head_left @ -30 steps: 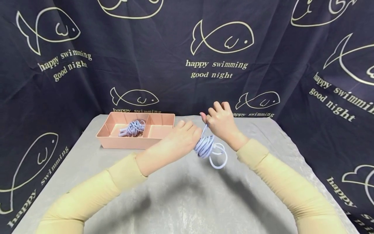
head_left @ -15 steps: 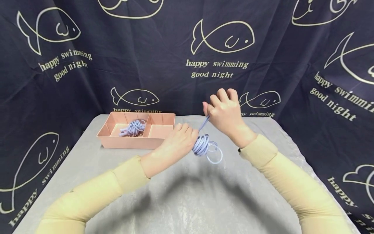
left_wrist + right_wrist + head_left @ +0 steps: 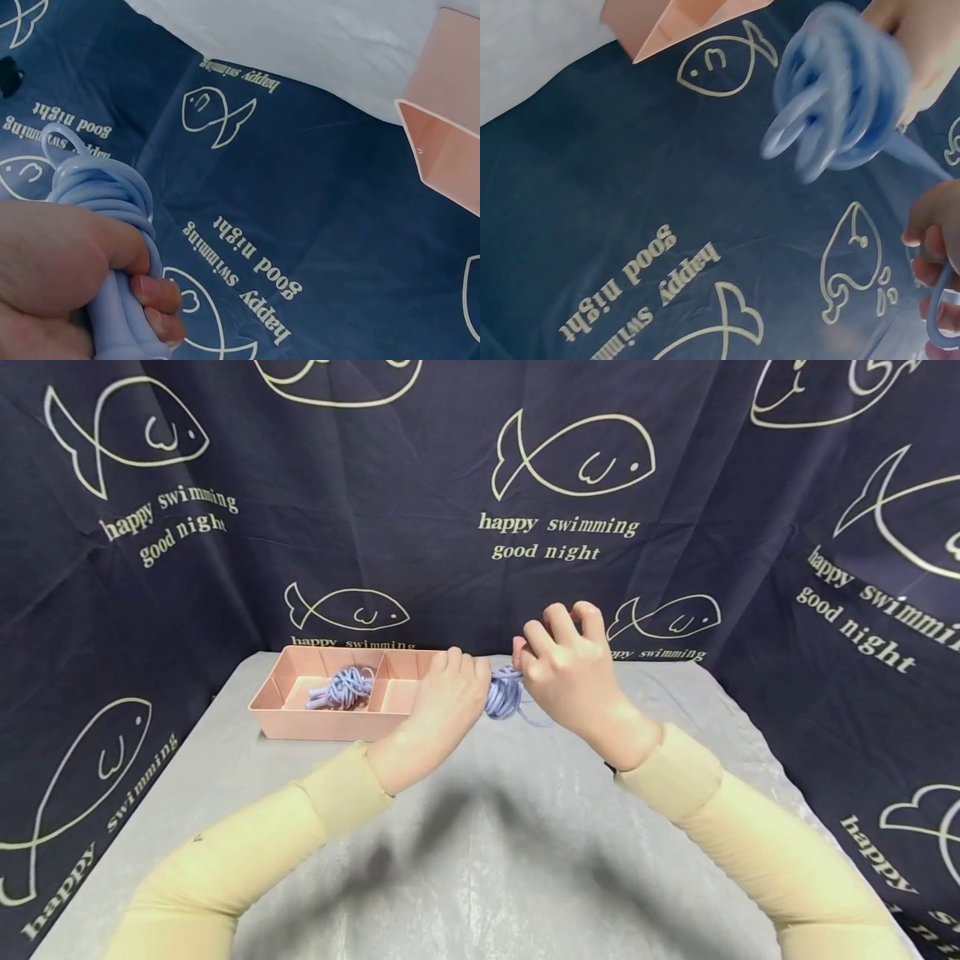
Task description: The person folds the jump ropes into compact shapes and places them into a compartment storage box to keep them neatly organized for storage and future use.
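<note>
A light blue jump rope (image 3: 504, 695) is wound into a bundle over its pale, thick handles (image 3: 124, 315), held up in the air. My left hand (image 3: 450, 693) grips the handles from the left, fingers curled round them below the coils. On the other side, my right hand (image 3: 573, 672) pinches the free length of cord, which runs taut from the bundle to its fingers in the right wrist view. A small loop of cord (image 3: 937, 319) hangs beneath that right hand (image 3: 939, 251). Loose loops stick out of the bundle's end.
A pink divided box (image 3: 337, 727) stands at the back left, partly behind my left hand. Its left compartment holds a second wound blue jump rope (image 3: 347, 687). Grey cloth covers the table (image 3: 480, 877); a dark fish-print curtain (image 3: 420, 485) hangs behind.
My left hand and the bundle have moved up and to the left. My right hand rose to the right, pulling the cord, then came back down close to the bundle.
</note>
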A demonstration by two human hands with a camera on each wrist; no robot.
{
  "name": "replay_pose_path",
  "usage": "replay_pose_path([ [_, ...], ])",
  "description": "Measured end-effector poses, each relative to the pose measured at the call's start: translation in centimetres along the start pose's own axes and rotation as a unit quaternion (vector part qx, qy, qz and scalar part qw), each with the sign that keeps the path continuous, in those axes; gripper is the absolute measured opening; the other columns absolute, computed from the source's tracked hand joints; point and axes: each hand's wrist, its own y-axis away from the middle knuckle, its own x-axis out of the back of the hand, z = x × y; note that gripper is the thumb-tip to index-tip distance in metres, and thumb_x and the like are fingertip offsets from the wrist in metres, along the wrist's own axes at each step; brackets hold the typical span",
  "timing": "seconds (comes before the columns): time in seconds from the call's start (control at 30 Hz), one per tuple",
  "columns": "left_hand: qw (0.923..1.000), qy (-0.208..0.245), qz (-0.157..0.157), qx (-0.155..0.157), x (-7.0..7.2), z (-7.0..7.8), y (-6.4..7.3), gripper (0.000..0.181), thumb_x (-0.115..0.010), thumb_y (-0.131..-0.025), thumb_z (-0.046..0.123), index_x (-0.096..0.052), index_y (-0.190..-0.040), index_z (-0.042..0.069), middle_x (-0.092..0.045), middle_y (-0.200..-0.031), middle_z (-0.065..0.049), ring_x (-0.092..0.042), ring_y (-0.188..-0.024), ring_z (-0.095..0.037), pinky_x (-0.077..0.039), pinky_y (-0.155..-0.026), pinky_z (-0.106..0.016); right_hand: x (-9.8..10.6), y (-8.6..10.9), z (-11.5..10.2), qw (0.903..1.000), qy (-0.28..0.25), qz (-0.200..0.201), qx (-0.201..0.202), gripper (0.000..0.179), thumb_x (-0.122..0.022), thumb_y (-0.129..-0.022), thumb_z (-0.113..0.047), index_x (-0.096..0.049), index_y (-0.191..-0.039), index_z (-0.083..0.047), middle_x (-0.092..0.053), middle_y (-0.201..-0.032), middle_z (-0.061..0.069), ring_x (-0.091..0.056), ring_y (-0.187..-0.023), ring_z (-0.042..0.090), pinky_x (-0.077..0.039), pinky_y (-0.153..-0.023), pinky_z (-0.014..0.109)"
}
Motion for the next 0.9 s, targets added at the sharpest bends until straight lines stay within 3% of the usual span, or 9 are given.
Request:
replay_pose_path([
  [0.13, 0.9995, 0.001, -0.008, 0.03, 0.0, -0.1, -0.5, 0.032, -0.021, -0.092, 0.003, -0.049, -0.078, 0.01, -0.051, -0.068, -0.005, -0.046, -0.066, -0.02, -0.034, -0.063, -0.033, 0.6, -0.1, -0.8, 0.9999, -0.007, -0.009, -0.002, 0.034, -0.049, -0.082, 0.003, -0.049, -0.048, -0.002, -0.042, -0.061, 0.008, -0.043, -0.067, 0.03, -0.037, -0.071, 0.047],
  [0.23, 0.9985, -0.001, -0.009, 0.053, 0.0, -0.2, -0.9, 0.03, -0.024, -0.093, 0.003, -0.048, -0.077, 0.01, -0.051, -0.068, -0.006, -0.046, -0.066, -0.021, -0.034, -0.062, -0.033, 1.0, 0.1, -1.4, 0.9997, -0.009, -0.024, -0.003, 0.037, -0.046, -0.083, 0.005, -0.049, -0.047, -0.004, -0.042, -0.061, 0.008, -0.043, -0.067, 0.029, -0.036, -0.071, 0.046],
  [0.37, 0.9967, -0.003, 0.015, 0.08, -0.3, -0.4, -1.4, 0.026, -0.029, -0.093, 0.005, -0.049, -0.076, 0.01, -0.052, -0.067, -0.006, -0.048, -0.066, -0.022, -0.034, -0.061, -0.034, 1.1, 0.7, -2.2, 0.999, -0.011, -0.044, 0.003, 0.038, -0.045, -0.084, 0.006, -0.05, -0.048, -0.003, -0.042, -0.061, 0.008, -0.043, -0.067, 0.029, -0.036, -0.07, 0.045],
  [0.53, 0.9949, 0.001, 0.026, 0.097, -0.7, -1.0, -1.9, 0.027, -0.029, -0.093, 0.006, -0.051, -0.077, 0.009, -0.055, -0.067, -0.007, -0.05, -0.067, -0.023, -0.035, -0.061, -0.035, 0.9, 1.7, -3.2, 0.9981, -0.013, -0.06, -0.003, 0.032, -0.046, -0.084, 0.0, -0.052, -0.053, -0.002, -0.044, -0.063, 0.009, -0.044, -0.066, 0.029, -0.036, -0.068, 0.044],
  [0.73, 0.9943, 0.016, -0.004, 0.105, -1.0, -1.8, -2.1, 0.024, -0.03, -0.092, 0.005, -0.051, -0.081, 0.007, -0.056, -0.07, -0.01, -0.05, -0.07, -0.025, -0.035, -0.063, -0.036, 0.2, 3.2, -4.3, 0.9975, -0.019, -0.066, -0.017, 0.027, -0.051, -0.086, -0.017, -0.048, -0.063, -0.003, -0.044, -0.061, 0.009, -0.043, -0.06, 0.028, -0.036, -0.062, 0.041],
  [0.9, 0.9941, 0.036, -0.019, 0.101, -0.8, -2.1, -2.0, 0.02, -0.031, -0.092, 0.005, -0.051, -0.085, 0.006, -0.057, -0.073, -0.011, -0.05, -0.072, -0.027, -0.035, -0.064, -0.037, -0.2, 4.5, -4.9, 0.9971, -0.042, -0.052, -0.036, 0.026, -0.048, -0.089, -0.016, -0.044, -0.066, -0.003, -0.041, -0.059, 0.009, -0.042, -0.056, 0.028, -0.032, -0.058, 0.04],
])
